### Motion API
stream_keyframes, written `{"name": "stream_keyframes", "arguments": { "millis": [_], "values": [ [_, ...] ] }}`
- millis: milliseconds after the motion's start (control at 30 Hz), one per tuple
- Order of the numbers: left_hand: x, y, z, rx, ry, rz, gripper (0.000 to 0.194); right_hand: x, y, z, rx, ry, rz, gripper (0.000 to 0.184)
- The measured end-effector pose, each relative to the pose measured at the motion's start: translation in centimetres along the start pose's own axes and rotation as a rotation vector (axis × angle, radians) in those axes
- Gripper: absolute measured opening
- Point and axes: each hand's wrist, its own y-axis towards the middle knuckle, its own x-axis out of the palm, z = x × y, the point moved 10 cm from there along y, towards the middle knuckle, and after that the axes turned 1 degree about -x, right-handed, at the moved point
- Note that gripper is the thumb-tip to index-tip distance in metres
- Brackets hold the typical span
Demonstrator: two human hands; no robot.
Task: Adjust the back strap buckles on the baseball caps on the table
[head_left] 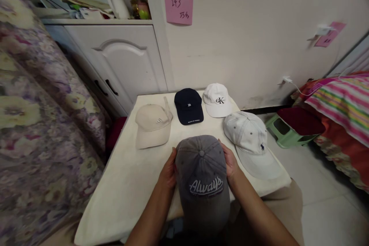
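A grey baseball cap point(201, 167) with "Always" stitched on its front is held between my two hands, its brim pointing toward me. My left hand point(169, 169) grips its left side, and my right hand point(230, 159) grips the right side; some fingers are hidden behind or under the cap. Around it on the table lie a beige cap point(152, 127) to the left, a navy cap point(188, 105) and a white cap point(217, 100) with a "CK"-like logo at the back. To the right sits a pale cap point(250, 138) with a small dark emblem.
All this is over a table with a cream cover point(123, 196). A white cabinet point(121, 57) and a floral curtain point(43, 130) stand at the left. Right of the table are a green stool point(279, 134) and a bed with a striped cover point(346, 96).
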Motion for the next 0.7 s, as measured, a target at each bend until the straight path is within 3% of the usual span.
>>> {"name": "stream_keyframes", "arguments": {
  "millis": [167,300,700],
  "values": [
    [0.7,-0.1,-0.2,-0.027,0.027,-0.059,0.041,0.2,-0.3,0.3,0.028,-0.003,-0.020,0.038],
    [1.1,0.4,-0.3,-0.029,0.043,-0.087,0.044,-0.2,-0.2,0.6,0.027,-0.091,-0.015,0.033],
    [0.1,0.8,0.2,0.004,0.046,0.004,0.044,-2.1,0.6,0.4,0.013,-0.168,0.012,0.026]
  ]
}}
